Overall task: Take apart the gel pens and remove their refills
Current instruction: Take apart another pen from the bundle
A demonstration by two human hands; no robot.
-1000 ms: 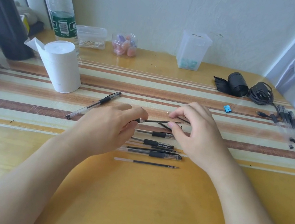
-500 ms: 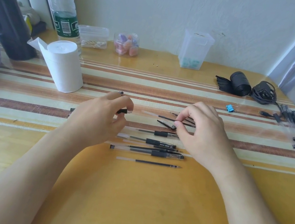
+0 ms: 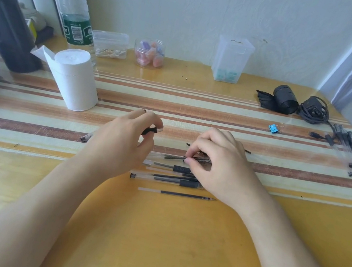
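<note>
1. A short black pen piece (image 3: 152,130) is pinched between the thumb and fingers of the left hand (image 3: 118,146). Its grip is closed on that piece, just above the tabletop (image 3: 175,239).
2. The gel pens (image 3: 170,174) are laid in a loose cluster between the hands, with a loose refill (image 3: 183,195) just in front of them.
3. A thin dark refill (image 3: 175,157) at the cluster's far side is pinched in the closed grip of the right hand (image 3: 218,166).
4. The parts are judged light, slender and slick. A refill may flex, so it is best taken near its tip and drawn out straight.
</note>
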